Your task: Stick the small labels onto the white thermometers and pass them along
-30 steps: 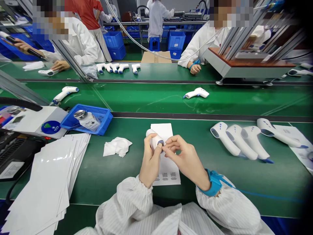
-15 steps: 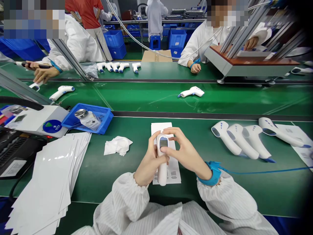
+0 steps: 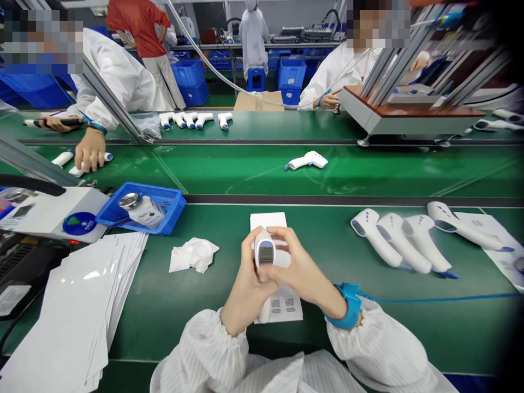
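Observation:
I hold a white infrared thermometer [image 3: 265,251] upright over the green bench, its small display facing me. My left hand [image 3: 245,284] wraps its body from the left. My right hand [image 3: 301,270], with a blue wrist strap [image 3: 346,305], closes round it from the right with the fingers on its head. Under the hands lies a white label sheet [image 3: 270,222]. A crumpled white wipe [image 3: 193,255] rests to the left of it.
Several white thermometers [image 3: 399,240] lie in a row at right. A blue tray with a bottle [image 3: 141,206] and a stack of white sheets [image 3: 82,305] sit at left. One thermometer [image 3: 307,160] lies on the conveyor. Other workers' hands are across the belt.
The thermometer was turned from lying sideways in my fingers to upright with its display toward me. Both hands closed round it. The conveyor thermometer moved left.

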`<control>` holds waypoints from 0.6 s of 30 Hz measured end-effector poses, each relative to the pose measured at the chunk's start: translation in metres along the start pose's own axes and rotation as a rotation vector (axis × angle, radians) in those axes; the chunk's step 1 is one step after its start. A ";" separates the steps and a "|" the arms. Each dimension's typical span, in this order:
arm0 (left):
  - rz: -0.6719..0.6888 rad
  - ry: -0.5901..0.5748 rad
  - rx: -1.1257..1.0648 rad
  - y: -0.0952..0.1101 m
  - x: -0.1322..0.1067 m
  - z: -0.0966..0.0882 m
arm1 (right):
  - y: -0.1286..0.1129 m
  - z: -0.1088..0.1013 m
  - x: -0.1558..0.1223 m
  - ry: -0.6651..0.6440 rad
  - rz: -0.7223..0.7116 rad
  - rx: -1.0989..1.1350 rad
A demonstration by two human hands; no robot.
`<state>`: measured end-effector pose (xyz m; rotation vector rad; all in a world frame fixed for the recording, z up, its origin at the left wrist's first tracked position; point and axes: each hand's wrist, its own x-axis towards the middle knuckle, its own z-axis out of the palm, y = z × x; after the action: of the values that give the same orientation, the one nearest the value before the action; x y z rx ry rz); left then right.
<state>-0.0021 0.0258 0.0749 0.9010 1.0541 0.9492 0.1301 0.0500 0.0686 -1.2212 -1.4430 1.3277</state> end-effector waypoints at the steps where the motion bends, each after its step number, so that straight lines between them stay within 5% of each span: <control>1: 0.041 0.015 -0.036 -0.001 0.003 -0.002 | 0.001 0.001 -0.001 -0.083 0.076 0.071; 4: 0.180 0.079 -0.129 -0.006 0.016 -0.011 | 0.009 0.002 0.004 -0.361 0.214 0.238; 6: 0.252 0.162 -0.073 -0.012 0.030 -0.020 | 0.017 0.003 0.022 -0.388 0.220 0.133; 11: 0.258 0.366 0.140 -0.032 0.061 -0.044 | 0.027 0.004 0.126 -0.018 0.061 -0.656; 15: 0.170 0.387 0.153 -0.047 0.063 -0.064 | 0.022 -0.010 0.220 0.199 0.043 -0.792; 18: 0.128 0.423 0.156 -0.053 0.056 -0.083 | 0.022 -0.035 0.260 0.371 0.095 -0.842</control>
<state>-0.0599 0.0727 -0.0112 0.9246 1.4587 1.2101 0.1133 0.3105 0.0384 -1.9595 -1.7226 0.4663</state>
